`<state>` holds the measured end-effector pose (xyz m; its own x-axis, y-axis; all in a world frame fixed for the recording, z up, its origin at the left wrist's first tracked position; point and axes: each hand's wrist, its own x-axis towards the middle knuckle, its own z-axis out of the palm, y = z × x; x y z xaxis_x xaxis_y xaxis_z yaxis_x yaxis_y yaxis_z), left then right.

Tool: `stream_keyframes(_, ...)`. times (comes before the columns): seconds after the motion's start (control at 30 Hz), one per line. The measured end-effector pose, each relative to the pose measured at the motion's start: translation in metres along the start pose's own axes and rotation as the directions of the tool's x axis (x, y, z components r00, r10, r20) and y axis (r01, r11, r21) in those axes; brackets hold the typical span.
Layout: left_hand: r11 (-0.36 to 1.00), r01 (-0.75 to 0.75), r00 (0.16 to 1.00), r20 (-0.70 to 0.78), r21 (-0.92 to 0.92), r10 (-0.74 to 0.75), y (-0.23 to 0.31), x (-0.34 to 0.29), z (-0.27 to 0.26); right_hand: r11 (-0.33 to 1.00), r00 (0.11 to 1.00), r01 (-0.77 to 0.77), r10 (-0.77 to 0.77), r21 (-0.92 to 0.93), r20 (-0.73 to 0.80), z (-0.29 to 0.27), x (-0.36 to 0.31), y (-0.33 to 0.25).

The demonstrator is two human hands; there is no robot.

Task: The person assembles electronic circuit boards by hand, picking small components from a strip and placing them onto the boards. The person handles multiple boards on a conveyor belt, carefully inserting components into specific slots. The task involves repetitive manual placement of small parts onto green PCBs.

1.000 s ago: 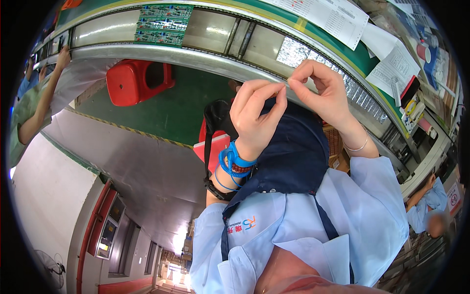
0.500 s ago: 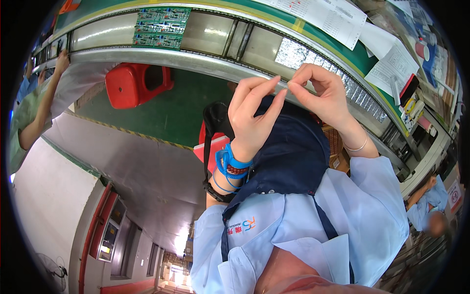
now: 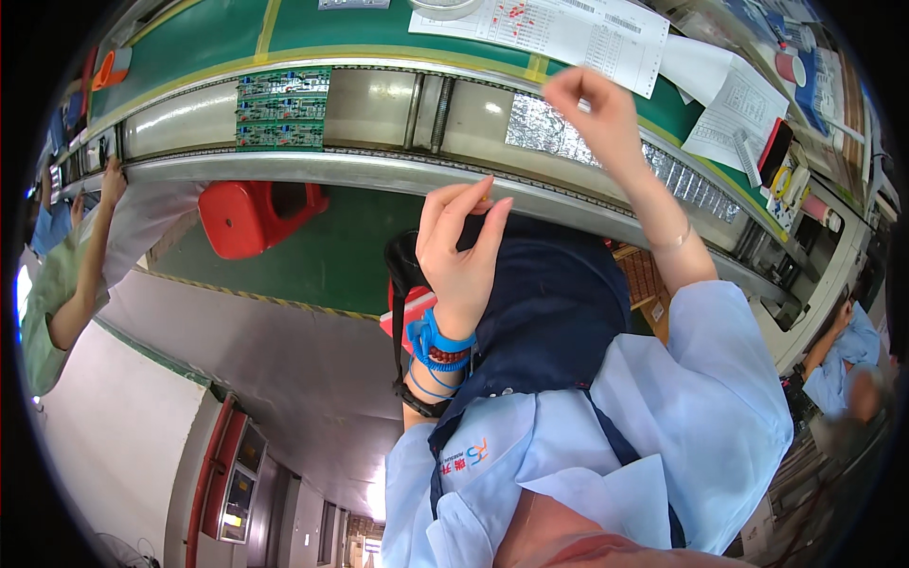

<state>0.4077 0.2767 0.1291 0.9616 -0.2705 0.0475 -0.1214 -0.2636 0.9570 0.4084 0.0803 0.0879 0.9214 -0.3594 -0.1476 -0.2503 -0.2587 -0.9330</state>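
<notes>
My left hand is raised in front of the dark blue apron, in front of the conveyor's near rail. Its fingers are curled, and a tiny orange part shows by the thumb and fingertips; its exact kind is too small to tell. Over the conveyor, farther off and to the right, is my right hand. Motion smears its bent fingers, so anything between them cannot be seen. Green circuit boards with small components lie on the conveyor to the left, apart from both hands.
Metal rails edge the conveyor. Beyond it, a green bench bears a round clear dish and printed sheets with red specks. Silvery bubbled sheeting lies in the conveyor. A red stool stands left; a co-worker's arm reaches the line.
My right hand has parted from the left and moved away over the conveyor, its fingertips now blurred. My left hand has shifted slightly left and down. The view has swung a little.
</notes>
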Motion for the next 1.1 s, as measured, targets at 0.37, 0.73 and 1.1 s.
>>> stream_keyframes(0.37, 0.998, -0.015, 1.000, -0.005, 0.059, 0.015, -0.002, 0.001, 0.000, 0.904, 0.989, 0.094, -0.132, -0.416, -0.064, -0.009, 0.082, 0.088)
stream_keyframes(0.73, 0.997, 0.029, 0.999, -0.024, 0.070, -0.028, -0.003, 0.003, -0.001, 0.832, 0.973, 0.160, -0.225, -0.531, -0.058, -0.008, 0.123, 0.075)
stream_keyframes(1.1, 0.999, 0.042, 0.998, -0.041, 0.033, -0.041, -0.004, 0.001, -0.001, 0.673, 0.963, 0.265, -0.216, -0.690, 0.160, -0.008, 0.140, 0.069)
